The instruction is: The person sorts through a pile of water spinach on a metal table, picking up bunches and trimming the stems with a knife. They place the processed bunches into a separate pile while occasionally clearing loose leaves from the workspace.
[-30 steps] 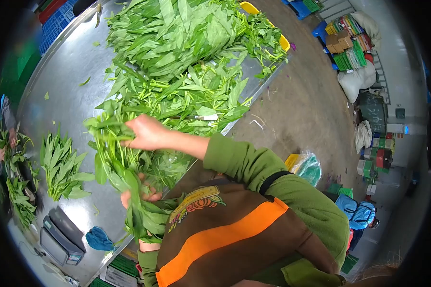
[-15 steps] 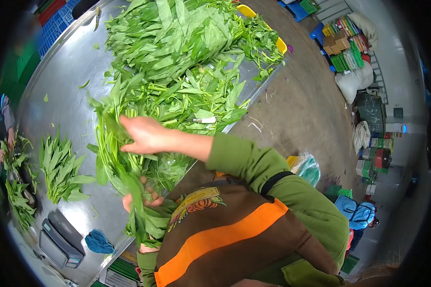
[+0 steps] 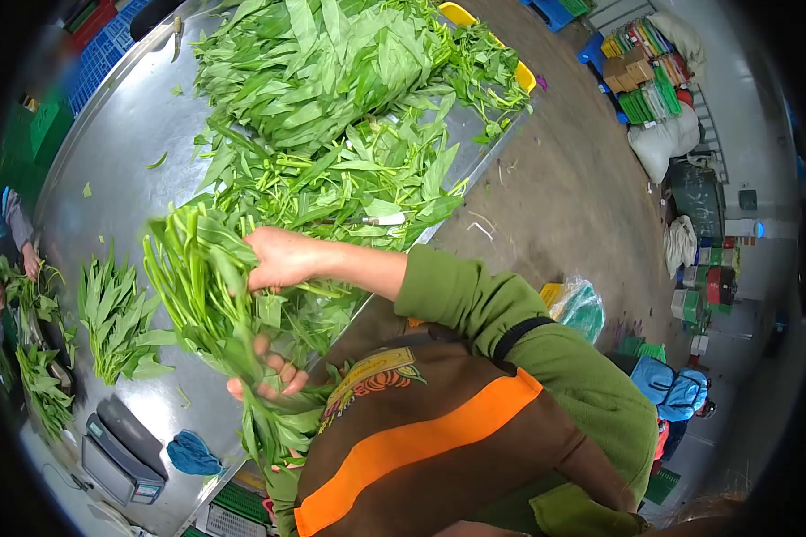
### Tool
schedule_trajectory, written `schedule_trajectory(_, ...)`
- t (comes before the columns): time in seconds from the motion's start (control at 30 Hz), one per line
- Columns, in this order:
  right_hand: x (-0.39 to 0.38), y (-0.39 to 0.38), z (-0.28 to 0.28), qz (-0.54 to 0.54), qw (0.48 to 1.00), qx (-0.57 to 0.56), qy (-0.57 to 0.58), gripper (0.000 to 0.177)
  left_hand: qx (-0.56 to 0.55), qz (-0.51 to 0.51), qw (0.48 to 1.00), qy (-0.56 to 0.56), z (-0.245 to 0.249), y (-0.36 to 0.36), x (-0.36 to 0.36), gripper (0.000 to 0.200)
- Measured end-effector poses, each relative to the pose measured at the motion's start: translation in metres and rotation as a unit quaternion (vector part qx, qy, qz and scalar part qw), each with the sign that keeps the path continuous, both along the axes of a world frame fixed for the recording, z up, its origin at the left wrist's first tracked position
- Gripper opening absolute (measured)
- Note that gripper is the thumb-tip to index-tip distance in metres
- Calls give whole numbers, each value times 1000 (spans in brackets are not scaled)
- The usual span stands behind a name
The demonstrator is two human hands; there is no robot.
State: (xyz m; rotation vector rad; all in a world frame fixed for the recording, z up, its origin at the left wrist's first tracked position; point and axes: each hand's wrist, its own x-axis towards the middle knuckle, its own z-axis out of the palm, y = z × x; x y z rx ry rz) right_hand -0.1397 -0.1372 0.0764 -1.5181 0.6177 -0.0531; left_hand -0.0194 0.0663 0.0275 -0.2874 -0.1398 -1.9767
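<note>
A bunch of water spinach (image 3: pixel 192 277), long green stems with narrow leaves, is held above the metal table by both hands. My right hand (image 3: pixel 282 259) grips the bunch from the side, near its stems, with the fingertips hidden behind the greens. Lower down, my left hand (image 3: pixel 278 371) is curled round the leafy part, its fingers partly covered by leaves. Just beyond my right hand lie loose stems and leaves (image 3: pixel 331 183), with a white-handled knife (image 3: pixel 385 219) among them. Behind these rises a large heap of water spinach (image 3: pixel 322 72).
Another bunch (image 3: pixel 116 318) lies on the metal table (image 3: pixel 107 188). Near its lower corner are a scale (image 3: pixel 121 456) and a blue cloth (image 3: pixel 192 452). At the left edge, a co-worker's hand (image 3: pixel 30 259) is by more greens. A second knife (image 3: pixel 177 36) lies at the far edge.
The bunch has swung so its stem ends fan out toward the upper left. My right hand has shifted slightly right and stays on it; my left hand still holds the leafy part.
</note>
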Motion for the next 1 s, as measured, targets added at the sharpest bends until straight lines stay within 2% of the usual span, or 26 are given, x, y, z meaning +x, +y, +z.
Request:
schedule_trajectory(0.07, -3, -4, -7, -53, 998, -39, 7, 25, 56, 13, 997, -45, 8, 6, 1, 50)
schedule_trajectory(0.1, -5, -11, -5, -66, 997, -31, 29, 25, 78, 41, 996, -14, 6, 13, -4, 54)
schedule_trajectory(0.13, -9, -16, 1, -67, 993, -87, 31, 23, 78, 44, 996, -14, 5, 14, -4, 54)
schedule_trajectory(0.2, -5, -20, -6, -219, 968, -121, -12, 19, 83, 22, 996, -4, 3, 14, -1, 57)
schedule_trajectory(0.23, -9, -31, -3, -292, 955, -49, -35, 17, 81, 21, 996, -4, -1, 12, -4, 57)
schedule_trajectory(0.27, -14, -48, 0, -360, 931, 23, -58, 14, 35, 13, 999, 40, -8, 11, -10, 57)
schedule_trajectory(0.3, -19, -67, -13, -380, 916, 60, -117, 16, -10, 5, 997, 83, -11, 10, -12, 58)
schedule_trajectory(0.33, -23, -78, -26, -397, 895, 97, -175, 18, -9, 5, 997, 82, -13, 8, -11, 58)
schedule_trajectory(0.4, -46, -72, 20, -357, 918, 110, -131, 19, -82, -3, 990, 114, -14, 2, -11, 57)
schedule_trajectory(0.47, -57, -64, 22, -299, 940, 89, -137, 25, -66, 4, 991, 113, -18, 4, -7, 58)
schedule_trajectory(0.53, -56, -45, 35, -196, 968, 76, -134, 34, -72, -3, 990, 125, -20, 0, -8, 58)
schedule_trajectory(0.6, -45, -29, 39, -102, 987, 95, -83, 44, -70, -14, 990, 122, -19, -2, -9, 59)
schedule_trajectory(0.67, -20, -8, 7, -175, 962, -166, -130, 41, -69, -24, 990, 120, -15, -3, -13, 60)
schedule_trajectory(0.73, -10, -6, 8, -65, 980, -163, -94, 42, -52, -33, 995, 73, -12, -1, -15, 62)
schedule_trajectory(0.77, -6, -4, 10, -23, 980, -193, -36, 34, -20, -26, 999, 30, -15, 8, -12, 62)
schedule_trajectory(0.8, -5, -7, 7, -23, 980, -192, -38, 34, -19, -26, 999, 28, -15, 10, -12, 62)
schedule_trajectory(0.87, -2, -23, -1, -114, 987, -106, -31, 26, -21, -1, 999, 24, -13, 15, -9, 59)
schedule_trajectory(0.9, -6, -39, -1, -209, 974, 10, -90, 22, -87, -9, 993, 79, -14, 5, -13, 54)
schedule_trajectory(0.93, -15, -56, 3, -298, 935, 126, -144, 19, -73, -13, 995, 69, -6, 8, -9, 47)
schedule_trajectory(1.0, -40, -77, 23, -321, 914, 139, -208, 20, -133, -6, 988, 73, -10, 5, -7, 41)
